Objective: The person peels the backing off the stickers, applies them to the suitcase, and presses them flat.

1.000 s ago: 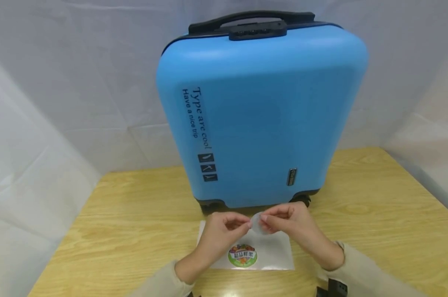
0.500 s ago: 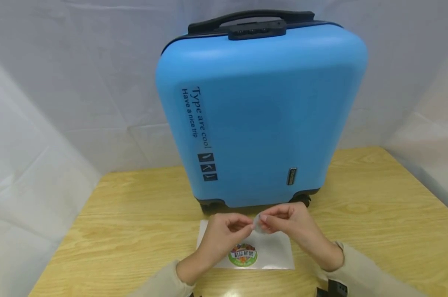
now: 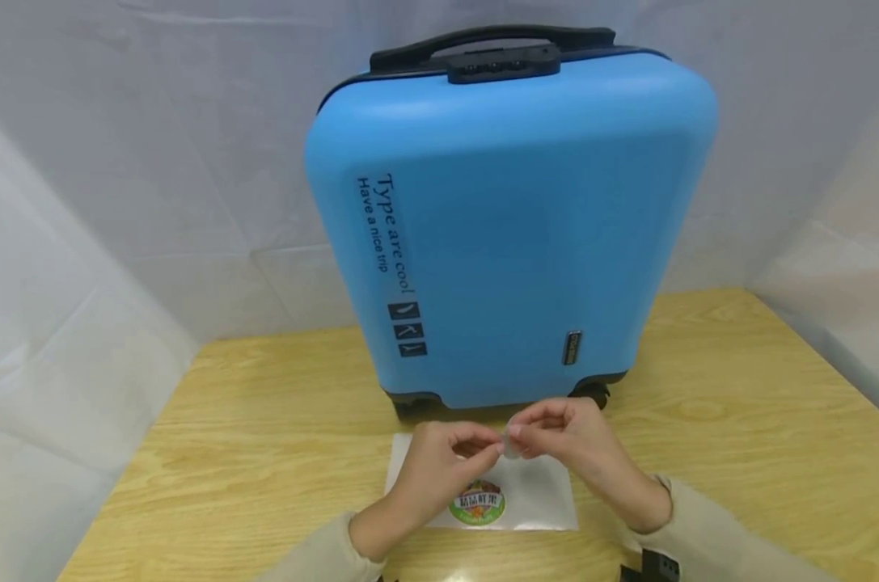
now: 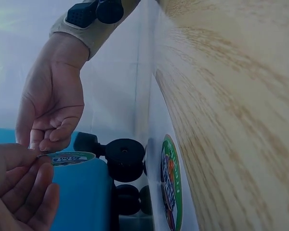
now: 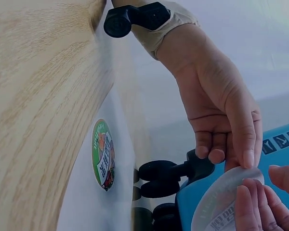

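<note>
Between both hands is a round fruit sticker (image 3: 511, 447), its pale back toward the head camera and its printed face visible in the left wrist view (image 4: 72, 159). My right hand (image 3: 573, 444) pinches it between thumb and fingers. With thumb and forefinger, my left hand (image 3: 439, 465) pinches the sticker's edge, close to the right fingertips. Fingers hide part of the disc. Below the hands lies a white sheet (image 3: 537, 501) with another round printed sticker (image 3: 480, 503) on it, partly covered by the left hand in the head view.
A blue suitcase (image 3: 512, 234) stands upright on the wooden table (image 3: 264, 453) just behind the hands, its black handle (image 3: 493, 36) on top. White cloth (image 3: 119, 162) hangs behind and at the sides. Black wheels (image 4: 125, 159) show in the left wrist view.
My left fingertips have shifted slightly right, closer to the right hand, and less of the held sticker shows. The right hand stays almost where it was.
</note>
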A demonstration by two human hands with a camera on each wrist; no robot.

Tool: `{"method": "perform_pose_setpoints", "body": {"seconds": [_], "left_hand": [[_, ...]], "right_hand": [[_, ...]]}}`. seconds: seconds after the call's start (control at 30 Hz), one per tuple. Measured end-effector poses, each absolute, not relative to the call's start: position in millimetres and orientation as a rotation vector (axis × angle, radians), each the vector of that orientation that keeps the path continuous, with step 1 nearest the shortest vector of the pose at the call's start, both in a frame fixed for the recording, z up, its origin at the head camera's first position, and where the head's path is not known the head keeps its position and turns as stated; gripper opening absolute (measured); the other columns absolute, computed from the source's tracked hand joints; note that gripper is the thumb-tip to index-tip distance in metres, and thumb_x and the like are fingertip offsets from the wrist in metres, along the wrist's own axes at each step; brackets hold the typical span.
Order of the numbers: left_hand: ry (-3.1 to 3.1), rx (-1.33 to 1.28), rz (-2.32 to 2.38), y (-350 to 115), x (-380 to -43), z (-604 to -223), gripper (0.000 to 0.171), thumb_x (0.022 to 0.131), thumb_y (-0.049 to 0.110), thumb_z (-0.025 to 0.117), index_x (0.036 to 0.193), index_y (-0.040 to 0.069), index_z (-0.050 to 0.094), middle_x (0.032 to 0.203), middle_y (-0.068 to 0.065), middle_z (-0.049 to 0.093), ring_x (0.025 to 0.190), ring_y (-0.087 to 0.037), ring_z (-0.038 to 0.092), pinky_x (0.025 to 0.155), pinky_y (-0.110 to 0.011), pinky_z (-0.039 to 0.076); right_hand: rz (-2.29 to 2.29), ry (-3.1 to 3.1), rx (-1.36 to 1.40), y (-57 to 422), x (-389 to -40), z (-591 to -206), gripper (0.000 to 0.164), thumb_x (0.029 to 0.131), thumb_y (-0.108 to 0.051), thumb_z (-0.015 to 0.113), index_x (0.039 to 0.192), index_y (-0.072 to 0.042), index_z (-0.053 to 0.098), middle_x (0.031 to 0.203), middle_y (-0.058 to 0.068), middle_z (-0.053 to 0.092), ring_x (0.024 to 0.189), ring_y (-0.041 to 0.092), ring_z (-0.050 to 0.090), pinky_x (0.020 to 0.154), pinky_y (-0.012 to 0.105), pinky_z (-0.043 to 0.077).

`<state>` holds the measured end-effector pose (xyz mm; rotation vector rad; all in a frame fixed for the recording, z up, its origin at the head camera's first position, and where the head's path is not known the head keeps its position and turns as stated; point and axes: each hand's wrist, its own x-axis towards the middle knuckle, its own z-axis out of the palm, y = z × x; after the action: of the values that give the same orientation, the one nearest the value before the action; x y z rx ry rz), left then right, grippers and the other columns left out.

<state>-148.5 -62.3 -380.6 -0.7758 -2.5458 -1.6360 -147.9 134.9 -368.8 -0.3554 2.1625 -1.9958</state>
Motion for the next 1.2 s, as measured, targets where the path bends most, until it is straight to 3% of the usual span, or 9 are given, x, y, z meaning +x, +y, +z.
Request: {"method": "perform_pose_setpoints", "body": {"seconds": [0.63,0.93,1.2], "left_hand": [[-2.478,-0.870,-1.511,-60.2,-146.0,-380.8,0.007,0.084,0.010,0.070,0.087,0.008,0.076,0.082,0.000,0.073,0.067,-0.003,0.065,0.061,-0.022,0.054],[-2.440,-0.916,-1.537,-62.3,-145.8,-383.3,0.009,0.086,0.014,0.070,0.089,0.009,0.076,0.085,-0.001,0.073,0.070,-0.004,0.066,0.063,-0.018,0.053],[-2.417,-0.963,-1.431,-62.5,-146.1,-385.9,0.007,0.085,0.015,0.070,0.088,0.011,0.076,0.083,0.003,0.073,0.071,0.001,0.064,0.065,-0.027,0.055]], "right_hand": [[-1.969,2.164,-0.312,129.8,-148.9,-370.6,0.029,0.085,-0.017,0.071,0.094,0.010,0.064,0.078,0.012,0.069,0.068,0.018,0.067,0.070,0.043,0.056],[-1.922,2.191,-0.272,131.0,-147.1,-371.3,0.028,0.085,-0.017,0.070,0.093,0.009,0.065,0.078,0.013,0.070,0.071,0.027,0.068,0.070,0.040,0.057],[-1.914,2.181,-0.287,134.4,-146.4,-372.2,0.025,0.086,-0.011,0.068,0.095,0.012,0.065,0.080,0.018,0.070,0.070,0.024,0.068,0.068,0.036,0.057]]}}
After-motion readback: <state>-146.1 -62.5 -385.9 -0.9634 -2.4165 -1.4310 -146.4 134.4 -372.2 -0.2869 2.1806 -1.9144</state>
